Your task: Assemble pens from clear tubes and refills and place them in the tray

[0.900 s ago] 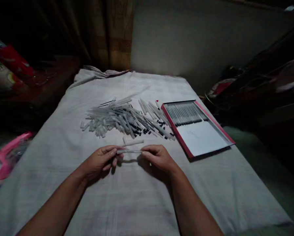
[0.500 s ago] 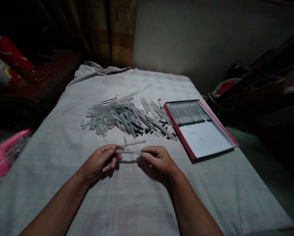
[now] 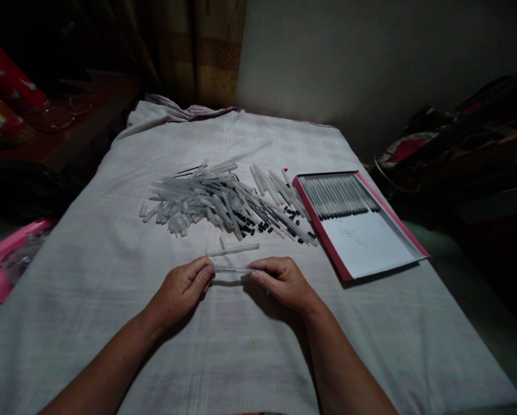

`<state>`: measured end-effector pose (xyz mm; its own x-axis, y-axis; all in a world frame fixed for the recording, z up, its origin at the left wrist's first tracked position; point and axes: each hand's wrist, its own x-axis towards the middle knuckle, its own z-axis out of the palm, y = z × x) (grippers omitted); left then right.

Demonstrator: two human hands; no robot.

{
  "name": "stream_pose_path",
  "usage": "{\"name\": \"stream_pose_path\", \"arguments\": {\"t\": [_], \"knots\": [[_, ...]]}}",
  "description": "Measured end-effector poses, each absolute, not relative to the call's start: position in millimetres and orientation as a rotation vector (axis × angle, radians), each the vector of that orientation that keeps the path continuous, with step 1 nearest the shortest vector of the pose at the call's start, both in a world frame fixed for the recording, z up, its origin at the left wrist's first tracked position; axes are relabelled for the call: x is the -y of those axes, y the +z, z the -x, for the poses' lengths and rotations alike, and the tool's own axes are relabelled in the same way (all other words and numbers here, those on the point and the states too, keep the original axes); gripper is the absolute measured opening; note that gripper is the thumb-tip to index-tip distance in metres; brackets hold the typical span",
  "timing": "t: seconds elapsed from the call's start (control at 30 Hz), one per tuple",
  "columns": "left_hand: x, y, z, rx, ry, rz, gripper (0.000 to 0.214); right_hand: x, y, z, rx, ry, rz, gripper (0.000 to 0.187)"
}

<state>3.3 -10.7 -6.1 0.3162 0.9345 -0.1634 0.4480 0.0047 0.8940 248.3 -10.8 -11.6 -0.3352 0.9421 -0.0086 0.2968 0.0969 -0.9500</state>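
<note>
Between my two hands is a clear pen barrel (image 3: pixel 232 270), held level above the cloth. My left hand (image 3: pixel 189 286) has its fingers closed round the left end, and my right hand (image 3: pixel 282 282) pinches the right end. Just beyond them, another clear barrel (image 3: pixel 236 249) lies on the cloth with a short clear cap (image 3: pixel 223 242) touching it. Farther back is a loose pile of pen parts (image 3: pixel 210 199): clear tubes, caps, dark refills and small black plugs. What the fingertips cover is hidden.
A shallow red-edged box (image 3: pixel 327 245) at the right holds a row of pens (image 3: pixel 340 196) on its white bottom. A white checked cloth (image 3: pixel 223 357) covers the table. A pink plastic thing (image 3: pixel 3 262) is at the left edge, and a red cylinder (image 3: pixel 10 75) stands on a side table.
My left fingers, loosely spread before, have closed round the left end of the barrel. The right hand keeps its pinch. The view has shifted slightly.
</note>
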Motion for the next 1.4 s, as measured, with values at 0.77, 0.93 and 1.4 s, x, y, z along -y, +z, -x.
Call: {"name": "stream_pose_path", "arguments": {"t": [0.77,0.93,1.4], "knots": [[2,-13,-6,-1.215,0.704,-1.283,0.056,10,-3,-235,1.796,1.093,1.316,0.021],[-2,-10,0,-1.229,0.78,-1.048,0.068,-2,8,-267,1.622,0.8,1.43,0.022],[-4,-11,3,-1.172,0.838,-0.888,0.055,-108,16,-376,1.189,0.138,2.402,0.037]]}}
